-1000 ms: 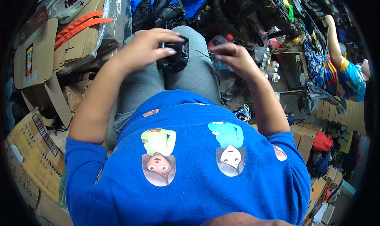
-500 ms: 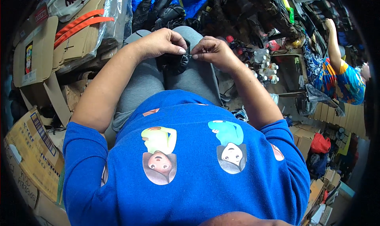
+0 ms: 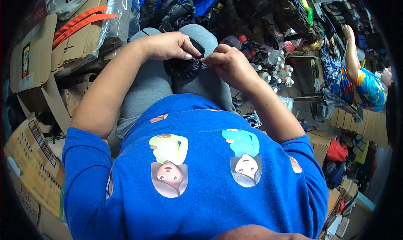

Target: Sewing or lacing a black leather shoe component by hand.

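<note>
Hands meet over the lap of a seated person in a blue printed top and grey trousers [image 3: 147,86]. Between them lies a small black gathered fabric piece with a ruffled edge [image 3: 184,67], resting on the grey knees, close against the inner thighs. The left hand [image 3: 168,46] curls over its upper edge, fingers bent and thumb pressed down, pinching the dark cloth. The right hand [image 3: 226,61] is closed narrow, its fingertips gripping the ruffle at the piece's right side, just beside the left thumb; the two hands nearly touch.

To the person's left stand flattened brown cardboard boxes [image 3: 35,68], and a clear plastic bag with orange straps [image 3: 84,19] lies on top of them. Ahead of the knees is a heap of black shoes and dark goods [image 3: 176,9]. On the right, a cluster of small clear bottles with white caps [image 3: 275,70] sits on the floor, and beyond it another person in a bright patterned shirt [image 3: 357,82] reaches an arm upward.
</note>
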The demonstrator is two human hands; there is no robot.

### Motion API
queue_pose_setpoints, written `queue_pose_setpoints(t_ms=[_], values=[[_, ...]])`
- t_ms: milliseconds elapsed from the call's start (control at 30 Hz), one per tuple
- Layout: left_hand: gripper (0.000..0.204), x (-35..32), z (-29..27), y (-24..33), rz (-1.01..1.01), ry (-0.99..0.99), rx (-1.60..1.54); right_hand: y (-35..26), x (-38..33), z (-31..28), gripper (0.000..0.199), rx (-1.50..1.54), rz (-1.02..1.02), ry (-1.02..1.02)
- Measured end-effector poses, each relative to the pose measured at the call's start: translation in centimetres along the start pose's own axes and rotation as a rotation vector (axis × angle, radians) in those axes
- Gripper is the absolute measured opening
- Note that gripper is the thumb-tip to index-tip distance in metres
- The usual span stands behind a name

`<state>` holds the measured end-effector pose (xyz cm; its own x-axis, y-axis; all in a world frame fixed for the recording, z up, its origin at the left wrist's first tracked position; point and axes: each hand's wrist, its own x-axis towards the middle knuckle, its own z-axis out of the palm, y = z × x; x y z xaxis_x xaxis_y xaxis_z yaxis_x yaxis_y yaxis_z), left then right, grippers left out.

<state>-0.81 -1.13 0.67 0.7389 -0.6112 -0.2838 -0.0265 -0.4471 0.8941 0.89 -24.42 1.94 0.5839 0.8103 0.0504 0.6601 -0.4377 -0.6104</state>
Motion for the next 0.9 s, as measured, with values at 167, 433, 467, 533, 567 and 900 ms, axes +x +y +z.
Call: queue_pose_setpoints(t_ms=[167,433,467,533,567,900], values=[[0.025,0.8,0.4,-0.6,0.053,0.069,0.096,-1.1,2.1,-0.8,0.016,-0.378,-0.129,-0.165],[0.045,-3.8,3.7,-0.8,0.037,0.699,0.498,2.9,0.3,-2.3,0.023,0.535,0.429,-0.283],[0.045,-5.4,3.8,-0.1,-0.020,0.634,0.383,3.8,-1.0,-3.6,0.025,0.720,0.439,-0.217],[0.044,-7.7,3.4,-0.4,-0.084,0.577,0.265,5.5,-4.3,-5.7,0.024,1.335,0.252,0.095],[0.041,-8.9,3.0,-1.1,-0.083,0.485,0.190,6.6,-6.1,-7.1,0.027,1.496,0.224,0.243],[0.031,-9.0,-1.0,-3.6,0.464,0.735,-1.035,7.4,-12.2,-7.0,0.028,0.300,0.735,0.001]])
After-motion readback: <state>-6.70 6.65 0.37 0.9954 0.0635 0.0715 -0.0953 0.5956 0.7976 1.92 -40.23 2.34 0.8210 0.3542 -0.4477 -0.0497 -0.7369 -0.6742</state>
